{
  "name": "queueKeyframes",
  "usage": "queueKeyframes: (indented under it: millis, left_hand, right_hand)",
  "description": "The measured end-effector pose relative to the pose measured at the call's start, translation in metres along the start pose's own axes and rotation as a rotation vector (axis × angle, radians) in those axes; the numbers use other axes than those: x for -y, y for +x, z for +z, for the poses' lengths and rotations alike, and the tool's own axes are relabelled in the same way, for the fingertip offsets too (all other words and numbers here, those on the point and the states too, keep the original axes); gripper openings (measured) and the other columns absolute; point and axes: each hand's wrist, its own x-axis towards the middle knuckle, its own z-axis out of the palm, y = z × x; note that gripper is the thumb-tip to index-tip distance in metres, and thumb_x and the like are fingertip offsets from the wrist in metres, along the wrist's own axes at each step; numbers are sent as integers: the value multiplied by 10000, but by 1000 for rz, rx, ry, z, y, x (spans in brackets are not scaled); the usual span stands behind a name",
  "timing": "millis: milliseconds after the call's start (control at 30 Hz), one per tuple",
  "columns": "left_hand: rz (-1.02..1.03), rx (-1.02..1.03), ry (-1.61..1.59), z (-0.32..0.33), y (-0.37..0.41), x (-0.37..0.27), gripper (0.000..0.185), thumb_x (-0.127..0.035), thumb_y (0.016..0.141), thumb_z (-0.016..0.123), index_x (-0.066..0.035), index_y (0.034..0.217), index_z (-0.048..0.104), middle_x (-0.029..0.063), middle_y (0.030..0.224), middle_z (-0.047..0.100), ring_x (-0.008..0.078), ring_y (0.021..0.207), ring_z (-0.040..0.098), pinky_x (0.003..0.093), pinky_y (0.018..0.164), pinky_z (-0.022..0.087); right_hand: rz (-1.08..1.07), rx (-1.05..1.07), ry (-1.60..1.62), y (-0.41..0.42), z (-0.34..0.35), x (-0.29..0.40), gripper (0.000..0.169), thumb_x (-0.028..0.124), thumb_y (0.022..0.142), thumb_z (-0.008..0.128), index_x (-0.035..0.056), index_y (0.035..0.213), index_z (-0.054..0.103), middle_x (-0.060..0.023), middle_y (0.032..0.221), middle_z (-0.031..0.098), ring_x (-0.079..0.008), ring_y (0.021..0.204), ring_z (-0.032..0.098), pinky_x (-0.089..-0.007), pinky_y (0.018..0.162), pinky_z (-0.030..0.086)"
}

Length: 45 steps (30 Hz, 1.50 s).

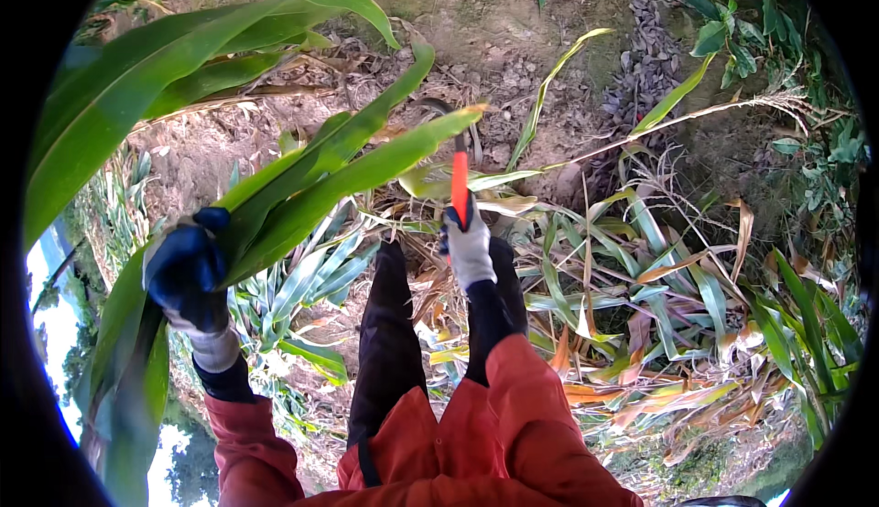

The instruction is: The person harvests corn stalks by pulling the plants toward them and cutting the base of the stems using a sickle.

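My left hand (185,260), in a white glove with a dark blue coated palm, is closed around a bunch of long green maize leaves (343,188). Some of them arch up and across in front of me, and others hang below the fist. Any stalk inside the grip is hidden. In my right hand (474,253), also gloved, is a sickle with an orange handle (459,181). Its dark curved blade (436,103) points away from me, partly behind a leaf tip. The sickle is held in front of my right leg.
A heap of maize stalks and leaves (645,294), partly dried, lies to the right of my legs. A dry tassel (776,101) sticks out above it. Standing maize (302,280) grows on the left, with broad-leaved weeds (731,37) at upper right. Brown soil (481,20) lies ahead.
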Motion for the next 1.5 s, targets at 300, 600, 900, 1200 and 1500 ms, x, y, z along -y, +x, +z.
queueKeyframes:
  millis: [300,600,900,1200,1500]
  left_hand:
    - [86,-90,-90,-7,-10,12,389,-315,901,366,-34,673,507,-12,508,357,125,466,369,378,692,412]
    - [-178,-558,-493,-124,-86,61,234,-318,889,478,-110,893,587,31,837,618,181,689,554,506,998,314]
    - [-138,-698,-753,-107,-143,8,288,-191,815,585,-133,1094,541,9,900,535,167,656,476,507,1008,291]
    - [-116,-966,-981,-201,-210,10,190,-129,830,576,-102,1014,538,-2,826,469,26,555,394,165,549,386]
    - [-440,-1455,-958,-204,-302,99,201,-259,830,597,-99,944,554,-8,717,571,63,537,433,288,602,452]
  right_hand:
    - [171,173,-90,102,65,23,166,65,818,479,24,978,498,-42,582,505,-115,432,487,-260,365,429]
    - [119,39,-71,-65,-20,-121,260,84,846,523,61,1098,465,-21,647,512,-97,470,474,-245,419,403]
    - [280,-56,581,-56,22,-60,232,193,869,539,96,1072,482,-122,904,612,-172,478,503,-320,426,444]
    - [78,112,548,-58,20,57,203,295,847,574,94,874,557,-21,700,548,-137,596,522,-248,556,452]
    - [-61,-224,173,-40,-30,105,196,194,806,638,93,738,484,10,540,453,-106,436,425,-236,398,358]
